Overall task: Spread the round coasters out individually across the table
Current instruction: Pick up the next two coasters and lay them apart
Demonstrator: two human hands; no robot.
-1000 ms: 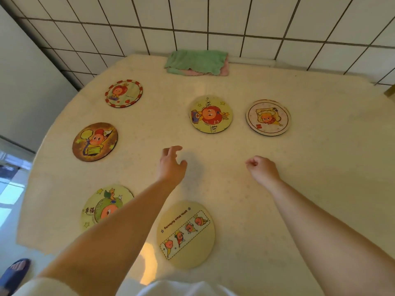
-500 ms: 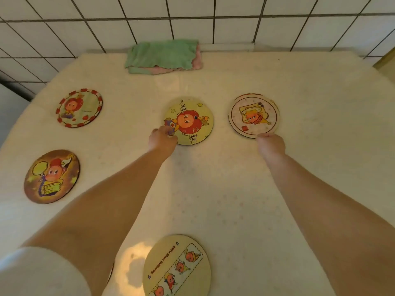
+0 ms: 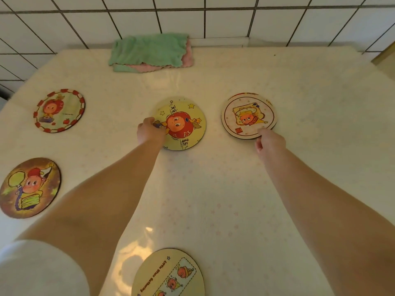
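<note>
Mostly done: five round coasters lying apart on the counter (image 3: 235,189), left hand (image 3: 150,133) pinching the yellow coaster (image 3: 183,124), right hand (image 3: 270,143) curled at the white coaster (image 3: 249,115), possibly a stack left to split.

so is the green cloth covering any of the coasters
No, the green cloth lies by the wall, apart from the nearest coaster.

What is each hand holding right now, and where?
Left hand grips the yellow coaster at its left edge; right hand touches the white coaster's near edge.
</note>
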